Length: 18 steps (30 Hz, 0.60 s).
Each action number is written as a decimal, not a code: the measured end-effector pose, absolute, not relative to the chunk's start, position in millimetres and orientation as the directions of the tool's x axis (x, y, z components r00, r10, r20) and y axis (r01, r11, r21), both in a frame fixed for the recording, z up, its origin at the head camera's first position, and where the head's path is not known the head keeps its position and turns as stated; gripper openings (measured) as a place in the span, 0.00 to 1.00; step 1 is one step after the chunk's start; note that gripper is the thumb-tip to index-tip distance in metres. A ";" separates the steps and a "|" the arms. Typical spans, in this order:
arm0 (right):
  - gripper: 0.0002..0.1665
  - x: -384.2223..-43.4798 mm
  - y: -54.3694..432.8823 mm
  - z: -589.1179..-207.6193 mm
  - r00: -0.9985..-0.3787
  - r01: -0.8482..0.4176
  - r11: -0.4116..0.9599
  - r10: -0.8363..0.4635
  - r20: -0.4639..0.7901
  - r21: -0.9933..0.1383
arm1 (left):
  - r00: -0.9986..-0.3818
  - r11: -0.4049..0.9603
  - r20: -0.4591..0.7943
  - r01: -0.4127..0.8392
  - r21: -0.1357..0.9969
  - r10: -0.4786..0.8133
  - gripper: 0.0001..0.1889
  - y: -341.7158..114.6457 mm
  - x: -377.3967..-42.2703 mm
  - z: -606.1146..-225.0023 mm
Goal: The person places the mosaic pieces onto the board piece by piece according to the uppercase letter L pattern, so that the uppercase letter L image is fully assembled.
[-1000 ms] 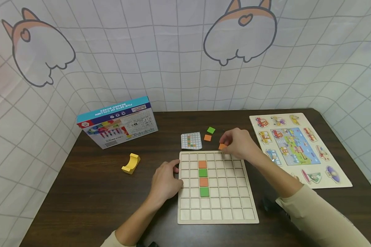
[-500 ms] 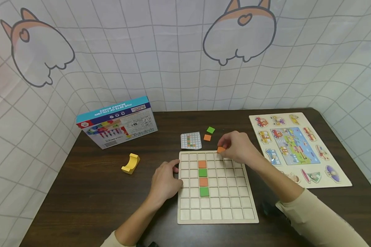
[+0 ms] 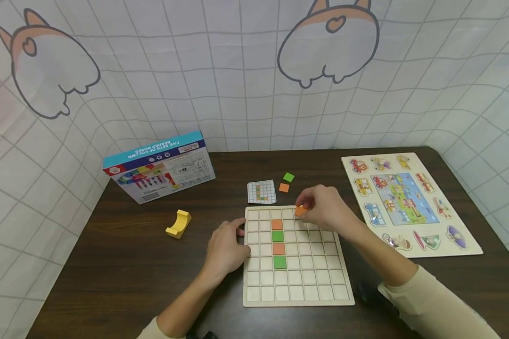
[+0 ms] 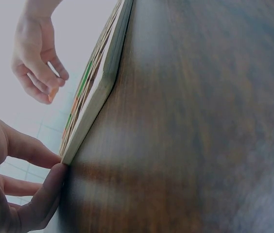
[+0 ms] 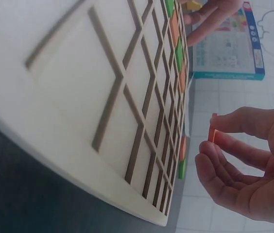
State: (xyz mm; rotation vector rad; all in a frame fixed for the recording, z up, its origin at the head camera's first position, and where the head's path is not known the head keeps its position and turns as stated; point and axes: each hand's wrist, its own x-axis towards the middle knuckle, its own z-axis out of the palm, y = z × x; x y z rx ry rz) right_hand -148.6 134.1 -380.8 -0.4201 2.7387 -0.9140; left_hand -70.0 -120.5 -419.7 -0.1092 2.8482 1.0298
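Note:
My right hand (image 3: 324,207) pinches an orange square tile (image 3: 299,211) between thumb and fingertips. The tile is over the far edge of a wooden grid board (image 3: 299,301); in the right wrist view it stands on edge, apart from the board. Orange and green tiles alternate down one column of the grid, ending in a green tile (image 3: 280,262). At the board's left edge, my left hand (image 3: 225,249) rests with thumb and index finger touching the rim. Beyond the board lie a small pattern card (image 3: 261,192), a loose orange tile (image 3: 283,188) and a loose green tile (image 3: 288,177).
A printed cardboard box (image 3: 161,167) stands at the back left. In front of it lies a yellow curved block (image 3: 179,224). To the right is a picture puzzle board (image 3: 449,235) with vehicle and figure pieces. A tile-patterned curtain (image 3: 220,70) hangs behind the table.
The right hand has carried its orange tile slightly left and nearer, from beyond the board to over its far edge. The left hand keeps its place on the board's edge.

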 end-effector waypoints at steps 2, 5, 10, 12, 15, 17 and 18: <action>0.13 -145.7 133.6 -380.4 -0.931 -0.211 0.758 -0.348 -0.109 -0.617 | -0.993 0.763 -0.119 -0.096 0.639 -0.025 0.37 -120.8 -69.9 -419.7; 0.13 -140.7 132.6 -379.6 -0.927 -0.218 0.748 -0.359 -0.106 -0.627 | -0.994 0.758 -0.111 -0.088 0.646 -0.021 0.37 -121.4 -70.0 -420.2; 0.12 -132.0 129.3 -377.2 -0.925 -0.199 0.740 -0.359 -0.127 -0.642 | -0.994 0.759 -0.111 -0.089 0.645 -0.022 0.37 -121.2 -70.1 -420.5; 0.12 -128.7 128.2 -376.8 -0.924 -0.200 0.740 -0.361 -0.128 -0.642 | -0.994 0.758 -0.108 -0.084 0.647 -0.019 0.37 -120.8 -70.0 -420.0; 0.11 -124.0 126.5 -376.5 -0.923 -0.205 0.744 -0.363 -0.126 -0.636 | -0.994 0.758 -0.107 -0.084 0.647 -0.018 0.37 -120.6 -70.0 -419.5; 0.12 -121.4 125.7 -376.6 -0.924 -0.204 0.743 -0.361 -0.126 -0.637 | -0.994 0.759 -0.109 -0.084 0.646 -0.018 0.37 -120.7 -70.1 -419.7; 0.12 -120.3 125.3 -376.8 -0.924 -0.204 0.744 -0.362 -0.127 -0.636 | -0.993 0.760 -0.112 -0.089 0.644 -0.021 0.37 -120.8 -70.3 -419.7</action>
